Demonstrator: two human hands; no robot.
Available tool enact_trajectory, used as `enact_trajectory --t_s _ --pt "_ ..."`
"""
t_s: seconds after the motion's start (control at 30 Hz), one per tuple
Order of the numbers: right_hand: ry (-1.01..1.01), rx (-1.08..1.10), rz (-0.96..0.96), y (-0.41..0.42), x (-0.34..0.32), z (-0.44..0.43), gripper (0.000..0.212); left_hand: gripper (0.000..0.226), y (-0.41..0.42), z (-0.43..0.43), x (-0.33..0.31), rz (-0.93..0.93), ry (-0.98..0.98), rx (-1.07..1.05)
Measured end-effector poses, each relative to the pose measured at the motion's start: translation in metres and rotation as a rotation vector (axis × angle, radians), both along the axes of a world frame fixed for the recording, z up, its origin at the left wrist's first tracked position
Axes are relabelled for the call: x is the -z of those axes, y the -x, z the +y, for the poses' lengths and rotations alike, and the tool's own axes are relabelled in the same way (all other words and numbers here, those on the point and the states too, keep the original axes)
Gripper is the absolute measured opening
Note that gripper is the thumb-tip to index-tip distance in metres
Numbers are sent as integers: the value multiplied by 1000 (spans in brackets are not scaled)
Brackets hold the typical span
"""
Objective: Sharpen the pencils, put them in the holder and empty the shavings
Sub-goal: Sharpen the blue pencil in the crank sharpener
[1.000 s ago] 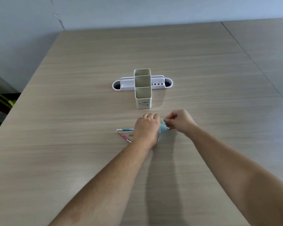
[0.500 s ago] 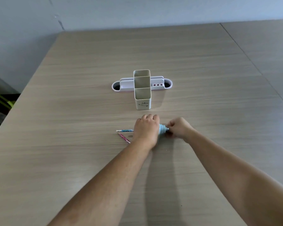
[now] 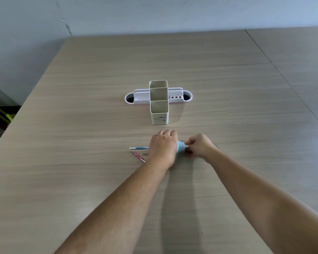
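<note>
My left hand [image 3: 163, 146] is closed over a light blue sharpener [image 3: 180, 146] that rests on the table; only its ribbed right end shows. My right hand [image 3: 200, 146] pinches the small white crank or pencil end sticking out of that end. Two pencils lie just left of my left hand: a blue-patterned pencil [image 3: 139, 148] lying level and a pink pencil [image 3: 137, 156] slanting toward me. The cream pencil holder [image 3: 159, 114], with three open compartments in a row, stands a hand's width behind my hands.
A white low desk tray [image 3: 141, 96] with round end wells lies crosswise behind the holder. The wooden table [image 3: 81, 125] runs to the wall at the back; a seam to a second table lies at the right. Dark clutter sits off the left edge.
My right hand has turned and shifted slightly at the sharpener's right end. My left hand, the sharpener and both loose pencils stay in place.
</note>
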State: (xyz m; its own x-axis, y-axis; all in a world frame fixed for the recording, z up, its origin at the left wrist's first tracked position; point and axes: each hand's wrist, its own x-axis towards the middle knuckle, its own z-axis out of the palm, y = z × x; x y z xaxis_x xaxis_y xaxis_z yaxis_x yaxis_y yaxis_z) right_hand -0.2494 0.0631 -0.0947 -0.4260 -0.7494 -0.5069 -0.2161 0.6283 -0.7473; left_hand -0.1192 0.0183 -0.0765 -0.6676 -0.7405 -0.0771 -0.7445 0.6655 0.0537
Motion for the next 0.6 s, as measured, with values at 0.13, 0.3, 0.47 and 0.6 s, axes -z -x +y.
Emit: enact_trajectory --t_s 0.13,0.3,0.47,0.6 --pt "-125 -211 -251 7 -16 25 17 43 -2 0 -11 20 36 -3" --pt "-109 -253 -93 6 -46 27 12 69 -7 -1 -18 6 -18 8" --pt "-74 -295 162 12 -57 25 18 97 -23 -7 -24 163 -126 44" --pt "46 -356 375 5 -69 14 10 82 -55 -24 -35 248 -321 -76"
